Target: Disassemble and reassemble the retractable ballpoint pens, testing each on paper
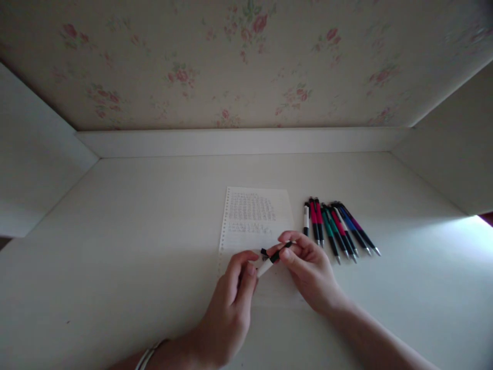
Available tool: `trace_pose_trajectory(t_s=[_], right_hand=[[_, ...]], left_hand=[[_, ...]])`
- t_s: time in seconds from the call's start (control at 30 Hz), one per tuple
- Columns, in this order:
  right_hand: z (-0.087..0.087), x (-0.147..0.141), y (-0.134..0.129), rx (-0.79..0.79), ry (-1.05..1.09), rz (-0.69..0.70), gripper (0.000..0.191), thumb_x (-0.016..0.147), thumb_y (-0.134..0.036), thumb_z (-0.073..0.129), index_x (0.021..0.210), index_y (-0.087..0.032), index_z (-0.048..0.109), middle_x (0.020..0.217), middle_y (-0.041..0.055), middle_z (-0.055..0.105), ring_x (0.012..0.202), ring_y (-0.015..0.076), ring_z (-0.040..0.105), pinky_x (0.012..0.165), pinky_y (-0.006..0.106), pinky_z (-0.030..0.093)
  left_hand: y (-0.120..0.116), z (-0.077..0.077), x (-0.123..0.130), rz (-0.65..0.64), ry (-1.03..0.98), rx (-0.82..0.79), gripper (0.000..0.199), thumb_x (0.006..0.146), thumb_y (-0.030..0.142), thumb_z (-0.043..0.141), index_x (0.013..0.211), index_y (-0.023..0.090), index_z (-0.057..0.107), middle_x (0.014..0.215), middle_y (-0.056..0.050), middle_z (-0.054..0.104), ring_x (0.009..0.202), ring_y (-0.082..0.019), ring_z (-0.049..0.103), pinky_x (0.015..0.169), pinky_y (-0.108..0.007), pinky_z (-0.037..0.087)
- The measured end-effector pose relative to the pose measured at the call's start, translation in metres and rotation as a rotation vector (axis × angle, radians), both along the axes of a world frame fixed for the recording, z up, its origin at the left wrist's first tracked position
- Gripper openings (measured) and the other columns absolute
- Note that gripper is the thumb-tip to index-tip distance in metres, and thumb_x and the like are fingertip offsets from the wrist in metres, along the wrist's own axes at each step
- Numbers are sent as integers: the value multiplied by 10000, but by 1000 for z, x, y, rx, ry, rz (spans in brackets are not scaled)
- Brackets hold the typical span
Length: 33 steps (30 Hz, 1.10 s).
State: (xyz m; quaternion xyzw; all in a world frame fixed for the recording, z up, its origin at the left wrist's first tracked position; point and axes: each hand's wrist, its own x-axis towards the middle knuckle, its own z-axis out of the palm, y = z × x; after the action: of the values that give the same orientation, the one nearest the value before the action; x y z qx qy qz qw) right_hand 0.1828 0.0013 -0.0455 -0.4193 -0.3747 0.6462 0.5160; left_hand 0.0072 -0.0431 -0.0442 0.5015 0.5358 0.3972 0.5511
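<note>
Left hand (231,306) is nearly closed, its thumb and fingers pinching the white barrel of a pen (265,267). Right hand (314,272) is narrow too, with thumb and index finger closed on the pen's black upper-right part and the other fingers curled behind it. Held between the two hands, the pen slants up to the right above the lower part of a sheet of paper (254,205). Its barrel is white and its other visible portion black; a small black piece shows beside it, near the left fingertips, but whether the two are joined is too small to tell.

The sheet has punched holes down its left edge and rows of handwriting, too faint to read. Just beyond the right hand, a row of pens (334,226) lies on the white desk (146,231), with red, green, white, blue and purple barrels, mostly black grips and silver tips. Light bands (145,358) circle the left wrist. Floral wallpaper (181,74) covers the wall behind.
</note>
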Motion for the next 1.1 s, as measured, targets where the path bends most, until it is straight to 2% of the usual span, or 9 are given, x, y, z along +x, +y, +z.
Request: trace_pose_trajectory(t_s=[0.17, 0.33, 0.43, 0.53, 0.63, 0.77, 0.93, 1.0, 1.1], right_hand=[[-2, 0, -3, -27, 43, 39, 190, 739, -385, 897, 811, -245, 791, 827, 33, 821, 768, 174, 733, 759, 299, 562], [-7, 3, -5, 11, -39, 80, 179, 849, -411, 803, 914, -248, 832, 899, 51, 813, 803, 185, 699, 769, 321, 551], [-10, 3, -6, 15, -29, 87, 182, 876, -413, 779, 971, -265, 827, 909, 45, 813, 784, 168, 684, 767, 309, 545], [-9, 3, -5, 5, -35, 94, 187, 870, -413, 786, 976, -265, 826, 905, 48, 816, 765, 164, 684, 754, 303, 543], [-7, 3, -5, 1, -38, 113, 177, 856, -414, 799, 926, -255, 829, 905, 53, 818, 769, 171, 690, 753, 306, 546], [-6, 3, -5, 10, -34, 130, 181, 856, -416, 797, 897, -243, 830, 903, 57, 817, 749, 167, 678, 736, 306, 548], [-8, 3, -6, -11, -12, 111, 192, 856, -409, 798, 958, -248, 824, 919, 62, 822, 761, 172, 693, 752, 315, 558], [-7, 3, -5, -8, -3, 118, 171, 852, -395, 806, 940, -250, 824, 914, 55, 822, 756, 160, 689, 751, 298, 556], [-5, 2, -4, 7, 15, 134, 142, 855, -376, 807, 907, -246, 825, 901, 48, 815, 721, 148, 677, 717, 284, 550]], left_hand=[[-1, 2, -2, -132, -1, -33, 347, 971, 563, 584, 1019, 225, 520, 742, 42, 487, 612, -125, 437, 556, -232, 362], [5, 9, -4, -170, 88, 83, 411, 1072, 464, 406, 802, 199, 566, 735, -2, 535, 688, -149, 499, 664, -270, 411], [4, 7, -4, -147, 55, 131, 340, 1070, 437, 425, 945, 202, 636, 880, -40, 595, 818, -175, 554, 769, -285, 452], [1, 3, -4, -132, -5, 41, 353, 998, 510, 567, 1200, 221, 581, 855, -10, 562, 738, -158, 530, 653, -257, 439], [-1, 3, -5, -160, -9, -10, 345, 990, 545, 563, 1038, 204, 580, 747, 23, 505, 627, -129, 458, 562, -241, 365], [0, 7, -6, -193, 67, -14, 474, 1068, 534, 363, 801, 195, 561, 634, 28, 451, 587, -131, 432, 565, -265, 338], [-3, 2, -6, -174, -18, -31, 394, 996, 571, 529, 1174, 219, 531, 740, 34, 510, 614, -130, 454, 551, -241, 352], [-3, 2, -6, -194, -3, -33, 403, 963, 572, 589, 1147, 220, 521, 728, 45, 501, 597, -123, 439, 535, -237, 332], [-1, 8, -6, -233, 79, -2, 358, 1032, 536, 471, 962, 202, 578, 702, 28, 521, 584, -120, 441, 551, -252, 336]])
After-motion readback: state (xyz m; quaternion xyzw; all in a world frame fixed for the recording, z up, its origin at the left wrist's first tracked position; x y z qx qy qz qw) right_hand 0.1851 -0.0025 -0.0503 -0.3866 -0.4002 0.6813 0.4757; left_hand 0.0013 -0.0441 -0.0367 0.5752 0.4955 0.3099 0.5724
